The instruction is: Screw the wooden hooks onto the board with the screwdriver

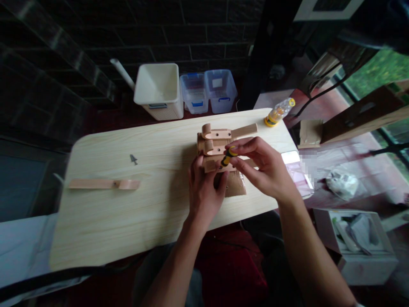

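Note:
A wooden assembly (218,134) of several light wood pieces with dark screw holes lies at the right half of the table. My left hand (206,183) grips its near left corner, thumb and fingers round the nearest piece. Between the thumb and fingers of my right hand (260,164) is a short yellow and black screwdriver (228,156), tilted, its lower end at the nearest wooden piece. The tip is partly hidden by my left fingers. Brown wrapping (235,187) lies under the near side of the assembly.
On the table (153,221) are a wooden strip (92,183) at the left, small grey metal pieces (133,159), a clear bottle with yellow parts (279,112) and a phone (297,175). A white bin (158,85) and two clear boxes (220,91) stand behind.

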### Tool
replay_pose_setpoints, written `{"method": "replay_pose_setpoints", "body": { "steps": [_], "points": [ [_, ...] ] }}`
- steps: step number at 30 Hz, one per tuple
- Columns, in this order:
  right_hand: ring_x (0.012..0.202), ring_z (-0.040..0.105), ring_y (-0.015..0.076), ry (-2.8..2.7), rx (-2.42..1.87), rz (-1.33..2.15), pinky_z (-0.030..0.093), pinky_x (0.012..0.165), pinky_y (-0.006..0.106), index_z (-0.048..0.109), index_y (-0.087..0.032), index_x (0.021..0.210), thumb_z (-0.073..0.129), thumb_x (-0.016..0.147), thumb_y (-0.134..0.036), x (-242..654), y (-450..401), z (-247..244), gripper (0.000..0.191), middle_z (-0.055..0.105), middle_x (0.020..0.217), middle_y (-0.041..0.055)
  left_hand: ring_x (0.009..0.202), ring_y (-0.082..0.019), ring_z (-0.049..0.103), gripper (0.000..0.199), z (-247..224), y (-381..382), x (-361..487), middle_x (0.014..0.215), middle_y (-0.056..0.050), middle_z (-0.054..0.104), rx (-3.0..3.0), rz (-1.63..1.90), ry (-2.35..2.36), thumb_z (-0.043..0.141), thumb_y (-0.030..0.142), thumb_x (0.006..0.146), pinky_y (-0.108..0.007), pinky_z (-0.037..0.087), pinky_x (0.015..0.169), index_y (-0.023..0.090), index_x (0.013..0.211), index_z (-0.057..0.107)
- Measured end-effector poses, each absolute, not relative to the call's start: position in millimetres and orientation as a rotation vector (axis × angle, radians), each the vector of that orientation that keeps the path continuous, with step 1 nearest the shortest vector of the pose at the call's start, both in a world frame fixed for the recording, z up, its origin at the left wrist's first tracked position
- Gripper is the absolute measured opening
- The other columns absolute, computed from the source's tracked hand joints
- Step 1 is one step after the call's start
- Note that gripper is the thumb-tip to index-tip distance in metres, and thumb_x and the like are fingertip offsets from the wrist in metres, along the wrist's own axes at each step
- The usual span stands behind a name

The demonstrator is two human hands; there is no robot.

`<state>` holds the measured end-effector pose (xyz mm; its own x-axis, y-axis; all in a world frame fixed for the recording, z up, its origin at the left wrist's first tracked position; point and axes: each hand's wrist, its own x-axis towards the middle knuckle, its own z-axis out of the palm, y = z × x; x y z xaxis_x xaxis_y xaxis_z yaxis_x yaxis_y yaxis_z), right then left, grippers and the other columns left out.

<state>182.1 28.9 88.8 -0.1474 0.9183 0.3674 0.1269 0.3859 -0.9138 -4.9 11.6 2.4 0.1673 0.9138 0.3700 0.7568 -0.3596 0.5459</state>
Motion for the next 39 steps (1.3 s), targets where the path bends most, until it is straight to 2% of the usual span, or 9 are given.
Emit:
{"method": "replay_pose_setpoints", "body": {
  "steps": [3,7,12,18,25,31,39],
  "points": [
    [0.128,0.077,0.0215,-1.578,-0.943,0.924,0.064,0.113,0.040,0.076,-0.031,0.114,0.082,0.101,-0.023,180.8,28.7,90.1,0.016,0.081,0.125,0.0023,0.159,-0.043,0.049,0.036,1.1,11.9,-5.3,0.170,-0.019,0.051,2.199,0.952,1.615,0.068,0.040,0.109,-0.068,0.046,0.130,0.026,0.142,0.074],
    [0.134,0.077,0.0230,-1.616,-0.927,0.983,0.065,0.114,0.042,0.076,-0.029,0.119,0.074,0.107,-0.024,179.1,26.7,94.0,0.013,0.081,0.135,0.0048,0.160,-0.043,0.048,0.037,0.4,12.4,-5.6,0.171,-0.019,0.051,2.213,0.930,1.601,0.065,0.041,0.110,-0.069,0.044,0.131,0.026,0.144,0.072],
    [0.127,0.078,0.0228,-1.617,-0.984,0.893,0.065,0.111,0.042,0.076,-0.029,0.116,0.078,0.105,-0.025,180.4,28.3,91.4,0.011,0.082,0.121,0.0043,0.161,-0.043,0.047,0.038,1.1,12.0,-4.9,0.171,-0.019,0.050,2.227,0.938,1.607,0.066,0.038,0.110,-0.069,0.044,0.131,0.025,0.145,0.071],
    [0.133,0.076,0.0236,-1.581,-0.933,1.004,0.064,0.114,0.045,0.074,-0.029,0.115,0.075,0.107,-0.026,180.4,26.8,91.7,0.009,0.080,0.132,0.0047,0.159,-0.044,0.047,0.037,1.8,11.6,-6.0,0.169,-0.021,0.051,2.237,0.913,1.603,0.064,0.040,0.111,-0.071,0.045,0.129,0.024,0.144,0.071],
    [0.123,0.078,0.0225,-1.557,-0.948,0.903,0.065,0.110,0.042,0.074,-0.029,0.108,0.084,0.101,-0.027,180.5,29.7,89.6,0.012,0.081,0.117,0.0028,0.159,-0.044,0.047,0.041,3.6,11.8,-6.1,0.169,-0.024,0.048,2.272,0.908,1.603,0.062,0.041,0.113,-0.071,0.046,0.128,0.023,0.149,0.067],
    [0.139,0.075,0.0241,-1.543,-0.946,1.015,0.060,0.121,0.045,0.078,-0.031,0.123,0.076,0.106,-0.027,181.2,27.8,90.2,0.017,0.081,0.138,0.0044,0.161,-0.044,0.045,0.045,3.2,12.2,-6.9,0.171,-0.024,0.046,2.266,0.900,1.578,0.060,0.041,0.113,-0.071,0.045,0.129,0.023,0.155,0.060],
    [0.139,0.075,0.0239,-1.545,-0.960,1.018,0.061,0.122,0.044,0.077,-0.032,0.127,0.075,0.108,-0.030,180.2,27.9,87.4,0.020,0.081,0.139,0.0044,0.164,-0.044,0.043,0.047,1.3,11.1,-7.0,0.174,-0.025,0.044,2.289,0.936,1.563,0.060,0.035,0.113,-0.070,0.041,0.132,0.021,0.157,0.053]
  ]
}}
